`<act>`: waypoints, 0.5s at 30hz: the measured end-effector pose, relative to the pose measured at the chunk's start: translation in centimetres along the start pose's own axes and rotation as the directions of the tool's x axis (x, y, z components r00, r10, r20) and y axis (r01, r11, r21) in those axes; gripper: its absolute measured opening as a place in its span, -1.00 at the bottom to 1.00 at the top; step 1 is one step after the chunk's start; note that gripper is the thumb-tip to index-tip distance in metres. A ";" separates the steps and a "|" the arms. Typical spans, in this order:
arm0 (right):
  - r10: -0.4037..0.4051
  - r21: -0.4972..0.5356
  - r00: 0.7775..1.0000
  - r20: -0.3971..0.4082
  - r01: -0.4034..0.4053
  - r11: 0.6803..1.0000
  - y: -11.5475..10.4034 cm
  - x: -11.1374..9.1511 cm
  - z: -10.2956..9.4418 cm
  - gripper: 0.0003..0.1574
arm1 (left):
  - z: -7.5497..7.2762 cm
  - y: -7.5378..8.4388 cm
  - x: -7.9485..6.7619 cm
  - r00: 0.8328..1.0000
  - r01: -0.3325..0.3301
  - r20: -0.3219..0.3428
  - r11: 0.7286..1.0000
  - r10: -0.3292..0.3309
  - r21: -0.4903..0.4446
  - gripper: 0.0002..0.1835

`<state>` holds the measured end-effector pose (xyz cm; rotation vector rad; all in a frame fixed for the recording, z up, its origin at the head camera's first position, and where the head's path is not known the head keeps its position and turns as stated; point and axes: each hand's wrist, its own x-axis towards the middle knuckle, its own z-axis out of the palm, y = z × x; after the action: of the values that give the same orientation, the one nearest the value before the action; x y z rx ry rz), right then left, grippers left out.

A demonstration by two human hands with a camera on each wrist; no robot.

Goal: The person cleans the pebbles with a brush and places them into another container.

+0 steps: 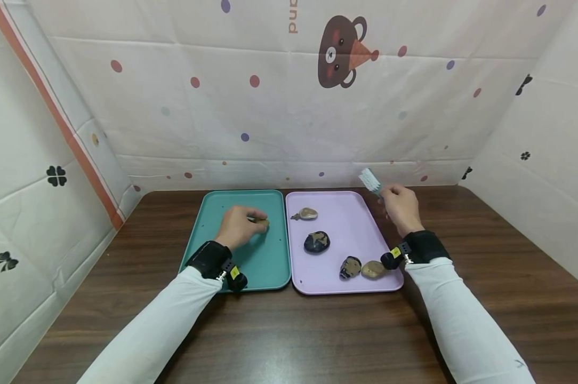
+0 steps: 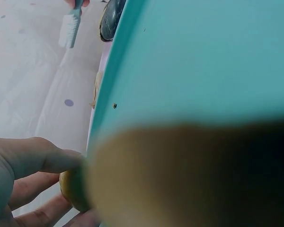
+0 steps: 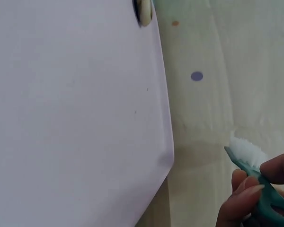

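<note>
Over the teal tray (image 1: 243,269), my left hand (image 1: 239,226) pinches a small yellow-brown shell (image 2: 75,190), rounded and clam-like, between thumb and fingers. Part of the shell is hidden by the fingers. A large blurred brown shape fills the lower right of the left wrist view; I cannot tell what it is. My right hand (image 1: 400,207) grips a small brush (image 1: 370,181) by its teal handle, beyond the right side of the lilac tray (image 1: 356,213). Its white bristles show in the right wrist view, raised and apart from the shell.
Several clam-like pieces lie on the lilac tray: a tan one (image 1: 308,214) at the back, a black one with tan patches (image 1: 316,242), a dark mottled one (image 1: 350,268) and an olive one (image 1: 374,270) near the front. Both trays stand side by side on a brown wooden table (image 1: 289,341).
</note>
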<state>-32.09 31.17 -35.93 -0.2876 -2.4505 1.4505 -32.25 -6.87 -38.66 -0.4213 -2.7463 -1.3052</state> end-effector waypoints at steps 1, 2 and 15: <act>0.003 0.002 1.000 -0.010 -0.003 1.000 0.2 0.1 -0.1 -0.48 | 0.0 0.0 0.0 1.000 0.000 0.000 1.000 0.000 0.000 -0.73; 0.007 0.003 1.000 -0.019 -0.007 1.000 0.3 0.2 -0.1 -0.47 | 0.0 0.0 0.0 1.000 0.001 0.000 1.000 -0.001 0.000 -0.73; 0.043 -0.090 0.998 -0.038 -0.046 0.995 1.5 0.8 -0.7 -0.36 | 0.1 -0.1 0.0 1.000 -0.009 -0.012 1.000 0.009 0.014 -0.74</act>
<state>-32.55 32.70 -36.83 -0.3865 -2.5001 1.3416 -32.29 -6.82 -38.81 -0.4238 -2.7389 -1.2817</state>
